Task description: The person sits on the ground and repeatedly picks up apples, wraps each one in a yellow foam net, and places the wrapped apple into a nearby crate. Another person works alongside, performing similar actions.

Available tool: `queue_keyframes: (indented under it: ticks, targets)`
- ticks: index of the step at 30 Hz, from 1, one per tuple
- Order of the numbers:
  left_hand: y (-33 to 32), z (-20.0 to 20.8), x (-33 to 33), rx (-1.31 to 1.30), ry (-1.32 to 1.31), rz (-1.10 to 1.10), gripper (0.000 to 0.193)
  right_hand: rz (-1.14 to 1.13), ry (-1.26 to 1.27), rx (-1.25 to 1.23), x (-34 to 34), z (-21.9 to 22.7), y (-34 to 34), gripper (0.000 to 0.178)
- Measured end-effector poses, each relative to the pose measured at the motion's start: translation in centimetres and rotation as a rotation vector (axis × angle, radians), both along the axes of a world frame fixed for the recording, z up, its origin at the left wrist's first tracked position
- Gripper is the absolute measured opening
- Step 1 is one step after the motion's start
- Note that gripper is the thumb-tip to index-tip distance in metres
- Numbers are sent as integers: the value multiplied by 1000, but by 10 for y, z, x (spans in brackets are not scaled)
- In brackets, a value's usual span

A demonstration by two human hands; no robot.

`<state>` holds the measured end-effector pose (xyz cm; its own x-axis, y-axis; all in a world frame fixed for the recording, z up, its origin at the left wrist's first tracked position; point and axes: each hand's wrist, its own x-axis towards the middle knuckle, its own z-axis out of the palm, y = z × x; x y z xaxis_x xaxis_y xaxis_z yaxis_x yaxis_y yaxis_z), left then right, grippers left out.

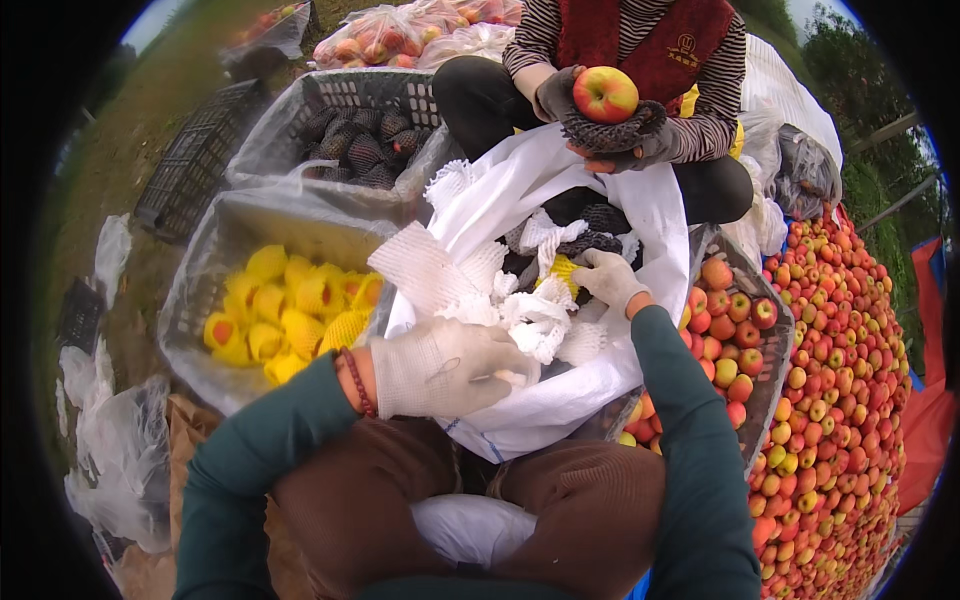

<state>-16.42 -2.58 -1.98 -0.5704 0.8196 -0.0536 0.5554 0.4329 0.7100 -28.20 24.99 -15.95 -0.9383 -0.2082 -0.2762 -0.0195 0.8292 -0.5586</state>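
Note:
A white plastic sack [655, 225] lies with its mouth wide before me, full of white and black foam fruit nets. In its right half, my right hand [607, 280], in a pale knit glove, pinches a yellow foam net [562, 274]. At the sack's near left edge is my left hand [450, 368], also gloved, its fingers curled beside the white foam nets [540, 320]. White foam blends with that glove, so what its fingers hold cannot be made out. A flat white foam net [425, 265] lies just beyond it.
At left stands a lined crate [200, 330] of yellow-netted apples; behind it, a lined crate [290, 120] of black-netted fruit. Opposite, a person [640, 100] holds an apple [605, 94] and a black net. At right are an apple crate [775, 370] and a large apple heap [840, 400].

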Motion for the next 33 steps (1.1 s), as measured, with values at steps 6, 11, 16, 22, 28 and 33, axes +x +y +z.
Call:
queue_keyframes:
  ticks: [6, 11, 16, 22, 28, 33]
  targets:
    - [0, 54, 7, 519, -121, 574, 35, -183, -28, -1205, 53, 146, -7, 25]
    - [25, 77, 20, 1086, -459, 736, 43, -132, 142, -1226, 112, 204, -20, 23]
    - [32, 45, 23, 1238, -208, 401, 47, -124, 309, -1127, 153, 228, -37, 21]
    - [41, 40, 39, 1298, -849, 370, 32, -62, 478, -873, 178, 223, -46, 23]
    - [35, 48, 54, 1216, -659, 446, 30, 1, 22, -1794, 190, 207, -61, 29]
    - [33, 53, 59, 1141, -447, 372, 26, -112, -69, -1475, 182, 200, -81, 23]
